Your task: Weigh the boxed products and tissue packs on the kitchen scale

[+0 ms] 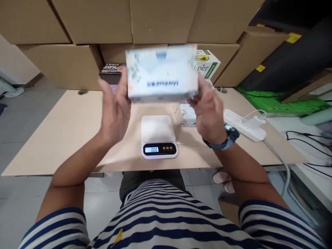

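Between my hands, above the table, I hold up a white and pale blue tissue pack (162, 71), a little blurred, its printed name upside down to me. My left hand (115, 107) presses on its left end with the fingers, the thumb standing apart. At the right end, my right hand (209, 107) grips the pack with bent fingers. Below it on the table lies a white digital scale (158, 129), nothing on its plate, its lit display (151, 149) reading 0.00. Beside the scale, another pack with a similar leaf print (187, 114) is partly hidden by my right hand.
Stacked cardboard boxes (158, 20) line the back of the table (64, 138). A dark box (110, 74) and an avocado-print box (207, 64) stand before them. A white power strip (245, 124) lies at the right, with a cable running off the edge.
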Motion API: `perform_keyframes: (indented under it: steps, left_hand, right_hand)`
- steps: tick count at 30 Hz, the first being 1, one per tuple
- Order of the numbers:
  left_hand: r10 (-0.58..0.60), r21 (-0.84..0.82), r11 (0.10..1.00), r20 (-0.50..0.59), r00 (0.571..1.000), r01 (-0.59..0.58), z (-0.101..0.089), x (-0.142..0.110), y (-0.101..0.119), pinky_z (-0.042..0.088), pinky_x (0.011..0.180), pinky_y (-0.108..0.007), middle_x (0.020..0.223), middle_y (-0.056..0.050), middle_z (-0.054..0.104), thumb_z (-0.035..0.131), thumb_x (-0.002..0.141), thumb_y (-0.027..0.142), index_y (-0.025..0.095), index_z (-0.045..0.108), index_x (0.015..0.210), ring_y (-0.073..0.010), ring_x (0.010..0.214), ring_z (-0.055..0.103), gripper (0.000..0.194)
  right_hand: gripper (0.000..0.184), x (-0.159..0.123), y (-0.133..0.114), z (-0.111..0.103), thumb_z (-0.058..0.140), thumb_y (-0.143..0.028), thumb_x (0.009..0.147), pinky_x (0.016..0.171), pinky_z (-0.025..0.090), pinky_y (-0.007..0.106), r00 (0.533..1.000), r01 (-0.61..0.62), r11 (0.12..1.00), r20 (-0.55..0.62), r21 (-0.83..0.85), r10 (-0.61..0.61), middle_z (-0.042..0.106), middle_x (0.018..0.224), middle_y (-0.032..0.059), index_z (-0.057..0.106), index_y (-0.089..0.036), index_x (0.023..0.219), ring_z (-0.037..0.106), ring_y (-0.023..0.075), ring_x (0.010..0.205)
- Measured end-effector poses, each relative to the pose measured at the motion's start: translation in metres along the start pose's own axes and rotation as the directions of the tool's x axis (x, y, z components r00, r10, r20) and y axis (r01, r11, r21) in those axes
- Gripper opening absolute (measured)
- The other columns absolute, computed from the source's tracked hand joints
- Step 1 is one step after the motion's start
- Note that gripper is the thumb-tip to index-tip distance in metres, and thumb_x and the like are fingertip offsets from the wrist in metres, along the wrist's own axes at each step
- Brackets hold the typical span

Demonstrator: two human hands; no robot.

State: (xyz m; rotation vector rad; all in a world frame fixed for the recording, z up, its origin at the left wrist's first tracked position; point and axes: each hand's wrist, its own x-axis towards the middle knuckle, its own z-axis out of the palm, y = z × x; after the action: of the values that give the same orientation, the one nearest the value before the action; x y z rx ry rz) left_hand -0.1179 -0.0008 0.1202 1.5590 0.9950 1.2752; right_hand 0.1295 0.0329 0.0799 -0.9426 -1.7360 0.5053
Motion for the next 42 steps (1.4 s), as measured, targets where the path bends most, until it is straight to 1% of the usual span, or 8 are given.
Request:
perform_keyframes:
  steps: [3,5,10,14,19,26,34,42]
  left_hand:
    - [-0.175,-0.018,0.983,0.174,0.969,0.181,0.007,-0.010,-0.063,0.039,0.139,-0.063,0.168,0.001,0.061,-0.002,0.096,0.090,0.037,0.053,0.164,-0.0316,0.175,0.028,0.102]
    - [-0.264,0.036,0.964,0.228,0.937,0.263,0.002,-0.017,-0.101,0.036,0.140,-0.061,0.172,-0.002,0.057,-0.005,0.093,0.093,0.036,0.059,0.160,-0.0310,0.175,0.029,0.109]
    - [-0.258,0.092,0.963,0.056,0.964,0.253,-0.017,-0.023,-0.145,0.037,0.139,-0.057,0.175,-0.008,0.053,-0.010,0.086,0.099,0.030,0.050,0.168,-0.0325,0.164,0.050,0.123]
    - [-0.189,0.163,0.965,-0.115,0.975,0.207,-0.024,-0.021,-0.156,0.045,0.132,-0.066,0.165,-0.017,0.063,0.007,0.081,0.108,0.025,0.054,0.165,-0.0398,0.145,0.068,0.127]
    - [-0.185,0.177,0.965,-0.055,0.981,0.192,-0.020,-0.031,-0.160,0.052,0.127,-0.065,0.166,-0.017,0.062,0.012,0.086,0.104,0.025,0.052,0.166,-0.0405,0.152,0.063,0.119]
    - [-0.118,0.172,0.978,-0.019,0.993,0.119,-0.014,-0.037,-0.153,0.047,0.135,-0.062,0.167,-0.010,0.062,0.027,0.101,0.090,0.029,0.059,0.161,-0.0368,0.158,0.057,0.091]
    - [-0.119,0.129,0.984,-0.031,0.992,0.122,-0.008,-0.039,-0.155,0.053,0.130,-0.061,0.162,-0.011,0.067,0.032,0.100,0.091,0.026,0.062,0.155,-0.0379,0.153,0.063,0.090]
    - [-0.080,0.014,0.997,-0.091,0.993,0.081,-0.008,-0.035,-0.162,0.066,0.113,-0.056,0.144,-0.017,0.079,0.041,0.099,0.090,0.022,0.071,0.142,-0.0342,0.133,0.077,0.086]
  right_hand:
    - [0.097,-0.048,0.043,-0.002,0.033,-0.094,0.096,0.139,0.039,0.062,0.949,-0.301,0.953,0.108,0.029,0.296,0.050,0.177,0.0042,0.046,-0.033,0.171,0.045,0.0326,0.167]
    - [0.108,-0.066,0.068,0.000,0.034,-0.100,0.091,0.138,0.038,0.064,0.899,-0.408,0.911,0.146,-0.059,0.412,0.049,0.177,0.0098,0.046,-0.029,0.171,0.045,0.0358,0.167]
    - [0.110,-0.068,0.095,0.007,0.033,-0.100,0.090,0.137,0.041,0.063,0.892,-0.388,0.918,0.215,-0.087,0.397,0.050,0.175,0.0120,0.049,-0.025,0.169,0.049,0.0364,0.164]
    - [0.109,-0.064,0.102,0.014,0.037,-0.101,0.089,0.136,0.043,0.061,0.917,-0.354,0.935,0.184,-0.033,0.354,0.064,0.164,0.0134,0.059,-0.024,0.162,0.058,0.0367,0.158]
    - [0.112,-0.073,0.107,0.016,0.047,-0.102,0.085,0.137,0.043,0.063,0.837,-0.543,0.833,0.147,0.106,0.527,0.057,0.170,0.0127,0.058,-0.022,0.163,0.053,0.0387,0.161]
    - [0.107,-0.073,0.105,0.014,0.049,-0.100,0.086,0.127,0.054,0.065,0.763,-0.640,0.703,0.151,0.311,0.628,0.084,0.132,0.0147,0.066,-0.019,0.155,0.077,0.0368,0.134]
    - [0.109,-0.075,0.113,0.006,0.024,-0.099,0.092,0.113,0.066,0.056,0.713,-0.696,0.637,0.223,0.331,0.664,0.082,0.136,0.0161,0.069,-0.020,0.151,0.076,0.0353,0.134]
    - [0.095,-0.068,0.095,0.005,0.050,-0.101,0.084,0.086,0.075,0.039,0.638,-0.752,0.526,0.237,0.398,0.733,0.086,0.121,0.0130,0.081,-0.023,0.128,0.086,0.0252,0.096]
